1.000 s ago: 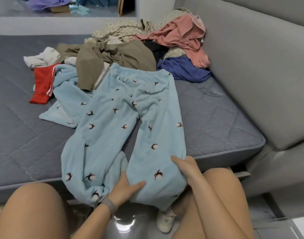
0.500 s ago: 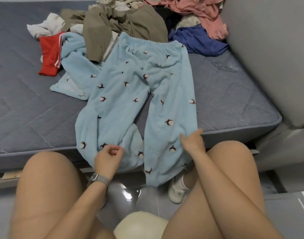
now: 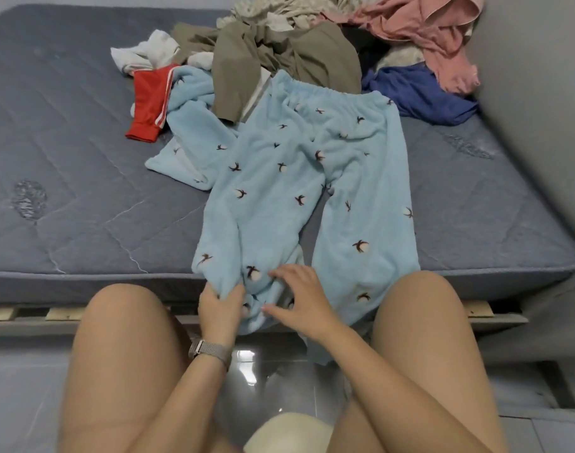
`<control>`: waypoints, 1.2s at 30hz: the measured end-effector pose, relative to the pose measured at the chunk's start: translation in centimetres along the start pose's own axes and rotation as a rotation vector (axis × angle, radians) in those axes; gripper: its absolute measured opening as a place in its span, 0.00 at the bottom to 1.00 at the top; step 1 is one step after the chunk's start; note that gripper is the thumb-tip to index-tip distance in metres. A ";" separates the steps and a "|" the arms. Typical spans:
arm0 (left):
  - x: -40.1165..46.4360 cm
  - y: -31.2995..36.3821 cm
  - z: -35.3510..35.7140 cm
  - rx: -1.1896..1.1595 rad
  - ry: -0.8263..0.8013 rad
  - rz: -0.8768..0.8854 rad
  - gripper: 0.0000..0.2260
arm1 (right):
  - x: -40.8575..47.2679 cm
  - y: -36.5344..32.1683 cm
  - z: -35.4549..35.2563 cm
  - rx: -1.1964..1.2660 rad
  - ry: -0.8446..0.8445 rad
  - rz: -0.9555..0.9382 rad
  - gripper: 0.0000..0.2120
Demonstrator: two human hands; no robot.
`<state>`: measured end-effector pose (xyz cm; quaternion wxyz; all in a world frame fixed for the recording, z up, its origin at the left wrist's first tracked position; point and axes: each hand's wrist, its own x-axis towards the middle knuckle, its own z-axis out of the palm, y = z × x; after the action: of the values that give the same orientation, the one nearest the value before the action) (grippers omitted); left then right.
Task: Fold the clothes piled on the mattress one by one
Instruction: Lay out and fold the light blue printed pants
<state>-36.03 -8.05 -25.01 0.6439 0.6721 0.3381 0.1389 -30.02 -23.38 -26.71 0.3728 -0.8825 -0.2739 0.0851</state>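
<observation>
I am straightening the pale blue fleece pyjama trousers (image 3: 312, 178) with a bird print before folding them. They lie flat on the grey quilted mattress (image 3: 83, 178), waistband far, cuffs hanging over the near edge between my knees. My left hand (image 3: 219, 308) grips the bunched left cuff; my right hand (image 3: 299, 299) rests on it, fingers spread. Next, I judge, I should pull that cuff flat, then bring one leg over the other.
</observation>
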 end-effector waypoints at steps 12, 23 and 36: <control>-1.4 3.2 -1.1 0.101 -0.636 0.018 0.31 | -0.5 -5.2 -0.8 0.214 0.076 0.206 0.17; 0.2 2.2 -3.4 -0.903 -0.499 -0.211 0.32 | 0.9 -5.2 -3.1 1.140 0.121 0.835 0.31; 1.1 0.8 -3.7 -0.291 -0.194 -0.221 0.13 | 2.9 0.4 -4.6 1.437 0.448 0.784 0.19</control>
<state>-37.35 -4.44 -23.99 0.7751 0.5411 0.3224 0.0493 -25.79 -24.81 -23.55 0.8319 -0.4583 0.2527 0.1848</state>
